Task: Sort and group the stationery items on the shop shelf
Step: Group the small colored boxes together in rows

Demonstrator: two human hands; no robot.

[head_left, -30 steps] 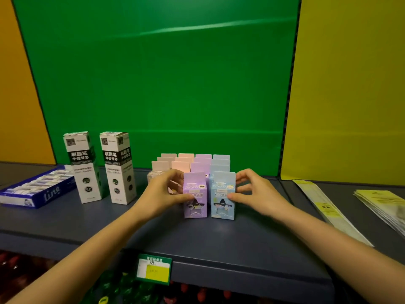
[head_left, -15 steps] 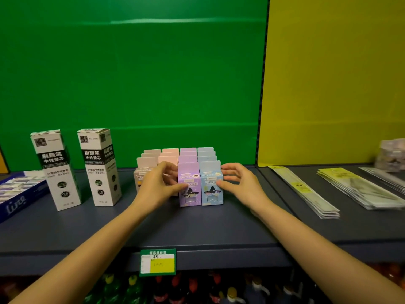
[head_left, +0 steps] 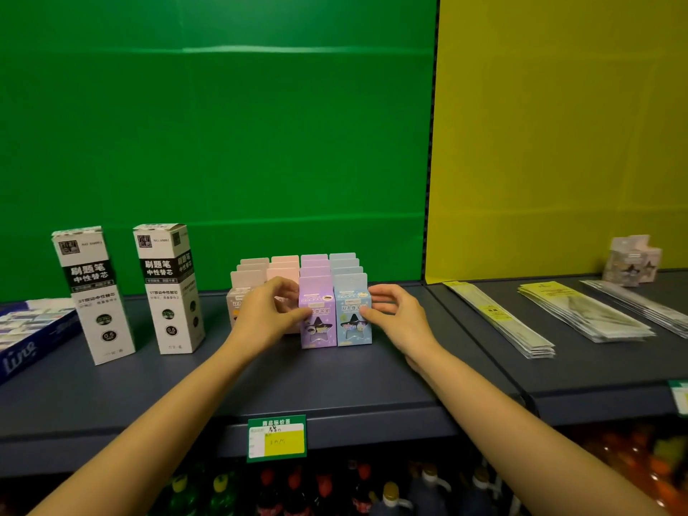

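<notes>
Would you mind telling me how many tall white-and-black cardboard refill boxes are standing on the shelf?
2. One tall white-and-black refill box stands far left, beside the blue tray; the other stands just right of it, left of the pastel boxes. None looks hidden.

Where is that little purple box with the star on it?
In the head view the purple box stands near the middle of the shelf, front of its row, touching the blue box on its right, with the left hand against it.

Two bare forearms, hands (head_left: 400,318) without sleeves, rings or watch
</notes>
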